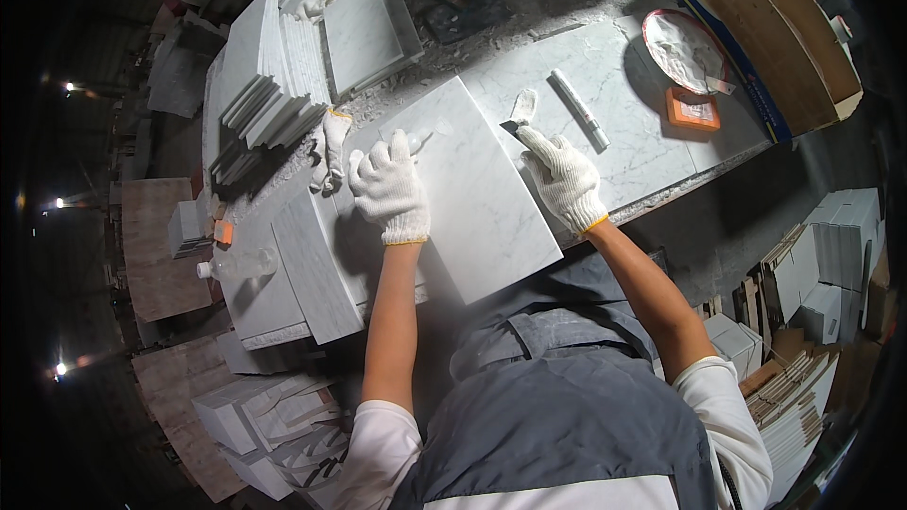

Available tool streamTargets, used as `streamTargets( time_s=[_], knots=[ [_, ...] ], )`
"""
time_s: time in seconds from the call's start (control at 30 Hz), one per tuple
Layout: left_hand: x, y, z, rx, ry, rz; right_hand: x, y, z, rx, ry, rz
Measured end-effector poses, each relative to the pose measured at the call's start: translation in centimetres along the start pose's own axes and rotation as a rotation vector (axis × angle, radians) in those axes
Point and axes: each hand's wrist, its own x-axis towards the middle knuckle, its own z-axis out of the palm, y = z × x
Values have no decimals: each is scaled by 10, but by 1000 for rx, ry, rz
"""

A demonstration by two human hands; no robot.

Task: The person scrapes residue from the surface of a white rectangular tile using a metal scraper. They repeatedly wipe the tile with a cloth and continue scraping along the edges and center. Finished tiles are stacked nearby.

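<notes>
A pale grey-veined marble tile (487, 198) lies in front of me, its near corner jutting past the table edge. My left hand (392, 189), in a white knitted glove, is closed over the tile's left side around a small translucent bottle (417, 141) with a thin tip. My right hand (564, 178), gloved too, is by the tile's right edge. Its fingers pinch a small dark flat piece (510, 127), whose kind I cannot make out. Just beyond them is a small white piece (524, 106). A white marker (580, 109) lies on the slab to the right.
Stacked tiles (274, 76) and a spare glove (330, 146) are at the left. A clear plastic bottle (241, 265) lies near the left edge. At the right are a red-rimmed bowl (682, 49) of white material, an orange box (693, 110) and a cardboard box (765, 33).
</notes>
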Motion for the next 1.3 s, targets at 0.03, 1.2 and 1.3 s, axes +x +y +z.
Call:
streamTargets(
  time_s=[0.03, 1.2, 1.3],
  knots=[
    [1, 0, 0, -7, -4, 1, 0, -1, 0, -5, 0, -6],
    [-28, -12, -1, -687, 78, -578, -1, 4, 4, 84, 28, -38],
    [-50, -40, 9, -1003, 113, -863, -3, 9, 10, 38, 15, -25]
  ],
)
